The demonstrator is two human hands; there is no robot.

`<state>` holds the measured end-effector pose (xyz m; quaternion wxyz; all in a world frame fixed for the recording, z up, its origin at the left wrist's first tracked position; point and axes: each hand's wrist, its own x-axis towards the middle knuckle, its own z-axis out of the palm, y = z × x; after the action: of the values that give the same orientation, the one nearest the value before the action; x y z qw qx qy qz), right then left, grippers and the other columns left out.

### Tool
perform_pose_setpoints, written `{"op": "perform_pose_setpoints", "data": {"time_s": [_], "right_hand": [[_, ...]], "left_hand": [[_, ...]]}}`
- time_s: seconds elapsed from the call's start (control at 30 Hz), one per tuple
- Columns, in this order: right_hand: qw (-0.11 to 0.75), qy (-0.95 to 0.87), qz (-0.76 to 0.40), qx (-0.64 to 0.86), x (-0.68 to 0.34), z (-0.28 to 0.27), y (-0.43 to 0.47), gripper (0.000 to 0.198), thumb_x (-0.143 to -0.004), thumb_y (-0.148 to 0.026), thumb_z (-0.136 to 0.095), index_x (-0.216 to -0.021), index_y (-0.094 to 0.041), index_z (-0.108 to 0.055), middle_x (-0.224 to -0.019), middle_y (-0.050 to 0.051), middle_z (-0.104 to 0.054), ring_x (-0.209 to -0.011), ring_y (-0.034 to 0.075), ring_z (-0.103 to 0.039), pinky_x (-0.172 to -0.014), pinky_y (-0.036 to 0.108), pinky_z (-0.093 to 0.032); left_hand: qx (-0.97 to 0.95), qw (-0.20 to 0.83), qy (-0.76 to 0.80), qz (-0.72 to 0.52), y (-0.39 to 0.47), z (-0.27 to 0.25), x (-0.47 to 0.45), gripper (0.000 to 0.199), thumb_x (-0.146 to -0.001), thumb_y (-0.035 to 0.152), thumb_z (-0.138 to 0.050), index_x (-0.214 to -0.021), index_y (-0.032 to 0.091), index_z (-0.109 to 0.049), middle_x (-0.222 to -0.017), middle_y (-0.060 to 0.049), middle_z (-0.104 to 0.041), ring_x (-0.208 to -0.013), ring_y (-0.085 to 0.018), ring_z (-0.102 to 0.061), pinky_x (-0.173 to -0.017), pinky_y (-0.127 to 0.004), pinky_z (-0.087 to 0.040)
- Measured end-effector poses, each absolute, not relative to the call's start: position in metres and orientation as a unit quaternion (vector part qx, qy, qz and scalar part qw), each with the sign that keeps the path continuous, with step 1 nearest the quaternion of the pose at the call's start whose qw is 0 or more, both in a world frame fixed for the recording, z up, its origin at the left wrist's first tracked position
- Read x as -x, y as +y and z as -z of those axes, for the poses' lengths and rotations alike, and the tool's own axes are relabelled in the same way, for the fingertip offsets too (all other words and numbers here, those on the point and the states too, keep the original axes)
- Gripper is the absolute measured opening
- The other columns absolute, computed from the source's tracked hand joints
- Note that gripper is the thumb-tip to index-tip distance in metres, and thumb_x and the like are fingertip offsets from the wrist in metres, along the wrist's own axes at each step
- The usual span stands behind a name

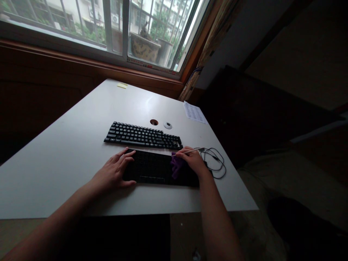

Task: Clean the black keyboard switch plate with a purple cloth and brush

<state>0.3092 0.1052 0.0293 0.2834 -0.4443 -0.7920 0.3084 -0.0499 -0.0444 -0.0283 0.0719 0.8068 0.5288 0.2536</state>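
Observation:
A flat black keyboard base [152, 166], its keys absent, lies across the white table. My left hand [118, 168] spans its left end, thumb at the near edge and fingers at the far edge. Over the base's right part, my right hand [191, 159] pinches a thin light stick [196, 149], whose tip meets a bunched purple cloth [176, 167]. That cloth rests on the base beneath the hand; whether the fingers also grip it I cannot tell. Just behind the base sits a black key panel [141, 136] with rows of keys and a gap near its right end.
A coiled black cable [217, 168] lies right of my right hand. Beyond the key panel are a round table hole [154, 122] and a white round cap [168, 125]. Printed paper [195, 112] and a yellow note [122, 85] lie on the white table [67, 156], below a window.

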Motion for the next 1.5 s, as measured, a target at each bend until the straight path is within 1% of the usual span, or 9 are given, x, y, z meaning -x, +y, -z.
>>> {"op": "perform_pose_setpoints", "data": {"time_s": [0.23,0.4,0.57,0.83,0.97,1.07,1.33,1.43,1.5], "right_hand": [[0.292,-0.771,-0.323,0.464,-0.323,-0.026,0.107,0.024,-0.086,-0.043,-0.072,-0.082,-0.021,-0.081,-0.082,0.004,-0.071,-0.079,0.02,-0.066,-0.073,0.031,-0.05],[0.305,-0.795,-0.324,0.411,-0.288,-0.022,0.106,0.017,-0.087,-0.038,-0.073,-0.082,-0.024,-0.081,-0.083,0.003,-0.071,-0.082,0.019,-0.066,-0.076,0.032,-0.05],[0.291,-0.825,-0.324,0.362,-0.247,-0.016,0.11,0.013,-0.09,-0.035,-0.073,-0.086,-0.027,-0.082,-0.085,0.002,-0.069,-0.083,0.019,-0.065,-0.077,0.032,-0.05],[0.272,-0.86,-0.323,0.287,-0.188,-0.02,0.107,0.019,-0.095,-0.04,-0.068,-0.092,-0.027,-0.082,-0.087,0.001,-0.066,-0.083,0.016,-0.064,-0.079,0.03,-0.05],[0.259,-0.864,-0.313,0.297,-0.201,-0.025,0.109,0.021,-0.096,-0.041,-0.067,-0.091,-0.027,-0.082,-0.087,0.002,-0.066,-0.082,0.016,-0.063,-0.074,0.029,-0.049],[0.252,-0.86,-0.3,0.327,-0.228,-0.03,0.112,0.018,-0.093,-0.039,-0.07,-0.09,-0.026,-0.082,-0.087,0.002,-0.068,-0.082,0.017,-0.064,-0.076,0.031,-0.048],[0.276,-0.81,-0.349,0.381,-0.255,-0.022,0.119,0.021,-0.086,-0.044,-0.075,-0.082,-0.024,-0.082,-0.078,0.003,-0.067,-0.075,0.018,-0.063,-0.066,0.03,-0.048],[0.28,-0.817,-0.355,0.358,-0.237,-0.017,0.118,0.019,-0.088,-0.041,-0.074,-0.084,-0.024,-0.083,-0.081,0.003,-0.069,-0.077,0.018,-0.065,-0.068,0.03,-0.049],[0.282,-0.828,-0.348,0.336,-0.218,-0.016,0.117,0.018,-0.09,-0.04,-0.072,-0.085,-0.025,-0.082,-0.083,0.003,-0.07,-0.08,0.018,-0.066,-0.074,0.031,-0.051]], "left_hand": [[-0.808,0.069,0.529,-0.251,-0.044,0.03,0.05,0.066,-0.078,0.054,-0.076,-0.128,0.024,-0.045,-0.163,-0.012,-0.038,-0.156,-0.035,-0.021,-0.119,-0.057,-0.036],[-0.808,0.067,0.53,-0.25,-0.044,0.029,0.05,0.067,-0.077,0.053,-0.076,-0.13,0.026,-0.045,-0.163,-0.011,-0.039,-0.156,-0.036,-0.021,-0.119,-0.057,-0.036],[-0.809,0.062,0.528,-0.253,-0.044,0.03,0.05,0.068,-0.077,0.053,-0.076,-0.131,0.025,-0.046,-0.163,-0.011,-0.039,-0.156,-0.036,-0.021,-0.12,-0.056,-0.035],[-0.808,0.064,0.528,-0.253,-0.044,0.03,0.05,0.069,-0.078,0.054,-0.076,-0.133,0.025,-0.046,-0.163,-0.011,-0.038,-0.156,-0.036,-0.02,-0.121,-0.056,-0.034],[-0.809,0.068,0.529,-0.249,-0.044,0.029,0.05,0.07,-0.077,0.055,-0.077,-0.131,0.024,-0.045,-0.162,-0.012,-0.039,-0.156,-0.036,-0.019,-0.12,-0.057,-0.034],[-0.806,0.072,0.53,-0.255,-0.044,0.029,0.049,0.068,-0.076,0.054,-0.078,-0.129,0.025,-0.047,-0.162,-0.011,-0.04,-0.156,-0.036,-0.02,-0.12,-0.057,-0.035],[-0.809,0.066,0.526,-0.255,-0.044,0.029,0.049,0.068,-0.078,0.055,-0.077,-0.13,0.024,-0.046,-0.162,-0.012,-0.04,-0.156,-0.037,-0.02,-0.12,-0.058,-0.035],[-0.809,0.065,0.528,-0.25,-0.044,0.029,0.049,0.069,-0.077,0.056,-0.077,-0.13,0.024,-0.045,-0.162,-0.012,-0.039,-0.156,-0.037,-0.019,-0.119,-0.058,-0.036],[-0.808,0.068,0.53,-0.248,-0.044,0.03,0.049,0.069,-0.077,0.055,-0.077,-0.13,0.024,-0.045,-0.163,-0.012,-0.038,-0.156,-0.037,-0.019,-0.12,-0.058,-0.035]]}}
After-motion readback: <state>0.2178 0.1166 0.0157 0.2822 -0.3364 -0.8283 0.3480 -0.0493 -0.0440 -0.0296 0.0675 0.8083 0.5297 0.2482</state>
